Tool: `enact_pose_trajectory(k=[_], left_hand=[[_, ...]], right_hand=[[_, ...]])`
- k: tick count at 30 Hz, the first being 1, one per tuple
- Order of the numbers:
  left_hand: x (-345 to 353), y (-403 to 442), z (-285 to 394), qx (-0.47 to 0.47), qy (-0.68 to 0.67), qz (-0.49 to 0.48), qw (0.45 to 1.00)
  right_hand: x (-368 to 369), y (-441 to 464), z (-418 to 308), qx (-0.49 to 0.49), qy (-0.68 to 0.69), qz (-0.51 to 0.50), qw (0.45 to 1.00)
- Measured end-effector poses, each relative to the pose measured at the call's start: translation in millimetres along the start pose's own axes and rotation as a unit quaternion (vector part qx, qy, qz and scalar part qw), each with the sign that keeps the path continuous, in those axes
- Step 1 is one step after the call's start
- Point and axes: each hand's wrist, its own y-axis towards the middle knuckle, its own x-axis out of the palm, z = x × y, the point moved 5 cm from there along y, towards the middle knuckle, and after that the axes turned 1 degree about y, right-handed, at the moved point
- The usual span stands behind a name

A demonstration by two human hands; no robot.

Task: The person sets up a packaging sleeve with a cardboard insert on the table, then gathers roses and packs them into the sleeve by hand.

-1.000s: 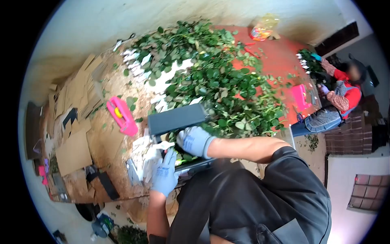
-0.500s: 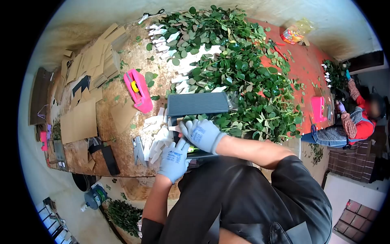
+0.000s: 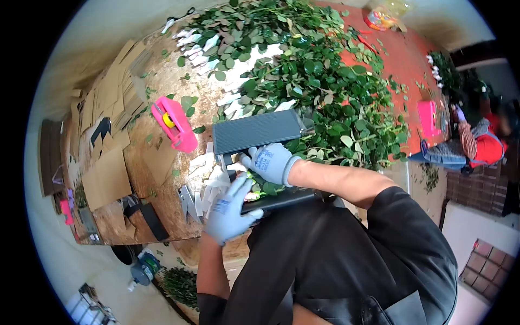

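Note:
My right hand, in a pale blue glove, has its fingers curled in at the front edge of a dark ribbed panel. A small white piece shows by its fingertips; what they grip is partly hidden. My left hand, gloved alike, is open, thumb spread from the fingers, beside a greenish-pink flower bud. Leafy stems lie between the panel and a black padded edge near my body. White paper strips and a grey metal stapler-like tool lie left of my hands.
A pink tape dispenser stands left of the panel. A large heap of leafy stems with white-wrapped heads covers the back. Cardboard sheets lie at left. At far right, a person in red is by another pink dispenser.
My left hand has lifted away from the right hand and its fingers have spread. The right hand has shifted slightly up. The whole view has tilted and shifted a little.

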Motion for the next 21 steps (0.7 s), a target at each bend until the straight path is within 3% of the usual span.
enact_pose_trajectory(k=[1, 4, 7, 11, 13, 17, 19, 21], left_hand=[[-7.3, 3.7, -8.7, -0.006, -0.065, 0.032, 0.997], [-31.3, 24.0, -21.2, -0.041, 0.072, 0.133, 0.988], [-18.8, 45.5, -45.3, -0.053, 0.169, 0.069, 0.982], [-10.5, 52.4, -60.1, -0.073, 0.214, 0.056, 0.972], [-9.5, 49.2, -59.6, 0.000, 0.237, 0.070, 0.969], [-19.7, 33.4, -83.2, 0.015, 0.257, 0.149, 0.955], [-30.5, 15.9, -119.7, -0.106, 0.324, 0.135, 0.930], [-44.1, -4.6, -125.9, -0.160, 0.330, 0.108, 0.924]], right_hand=[[-1.7, -1.4, -0.2, -0.004, -0.012, 0.042, 0.999], [1.5, 0.1, 1.4, 0.002, -0.006, 0.050, 0.999], [0.4, 2.5, 3.5, -0.001, 0.012, 0.055, 0.998], [0.0, 4.2, 3.9, 0.010, 0.015, 0.047, 0.999], [6.2, 6.0, 5.5, 0.014, 0.013, 0.042, 0.999], [9.4, 7.5, 3.3, 0.026, -0.008, 0.036, 0.999], [7.7, 5.6, 3.1, 0.014, -0.009, 0.036, 0.999], [11.7, 7.7, 3.2, 0.005, -0.008, 0.019, 1.000]])
